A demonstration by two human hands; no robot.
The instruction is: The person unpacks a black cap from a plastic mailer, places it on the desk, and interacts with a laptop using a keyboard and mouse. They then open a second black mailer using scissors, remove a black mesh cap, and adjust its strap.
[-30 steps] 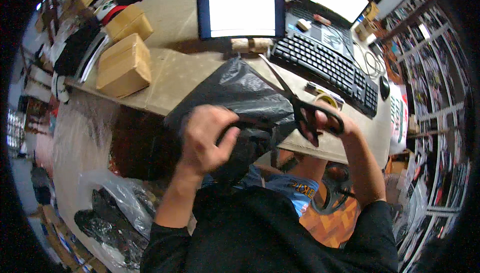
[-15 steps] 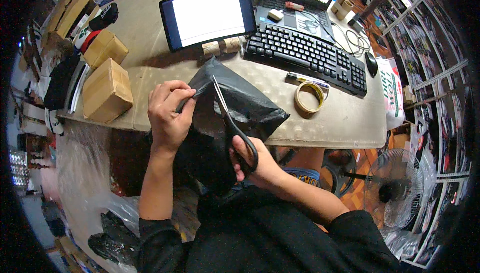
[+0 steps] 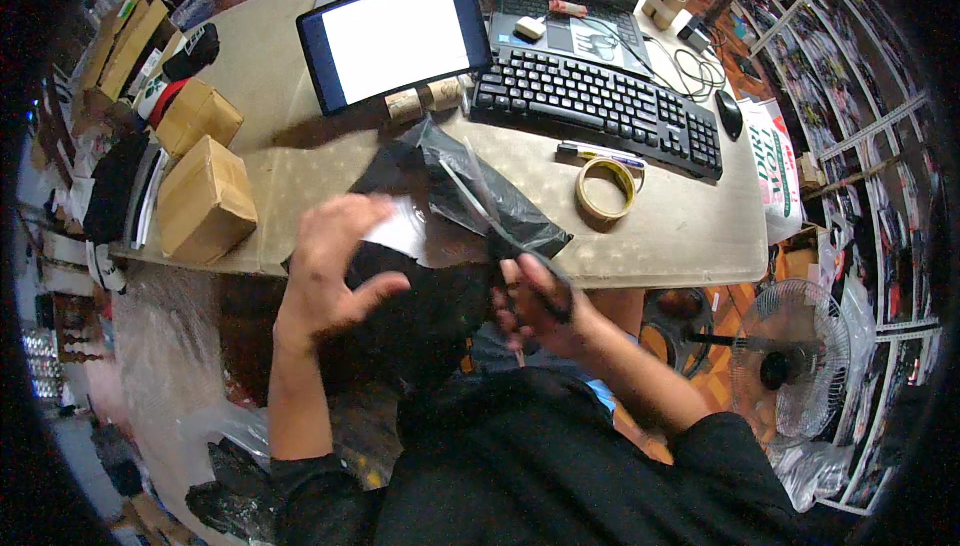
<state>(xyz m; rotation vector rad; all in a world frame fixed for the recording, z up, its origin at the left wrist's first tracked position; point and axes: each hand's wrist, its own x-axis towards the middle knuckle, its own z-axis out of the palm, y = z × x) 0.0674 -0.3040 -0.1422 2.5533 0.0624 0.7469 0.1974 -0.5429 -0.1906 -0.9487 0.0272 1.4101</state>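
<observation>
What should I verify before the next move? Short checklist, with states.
1. Scissors held in the right hand: ok.
2. Scissors shut: cannot tell; they look parted, but blurred.
3. Left hand clear of the scissors: ok, a gap shows between them.
4. Left hand gripping the black plastic bag: not ok; the hand is spread open, and whether it touches the bag is unclear.
5. White patch beside the left hand identified: cannot tell.
6. Roll of tape clear of the scissors: ok, lying apart to their right.
</observation>
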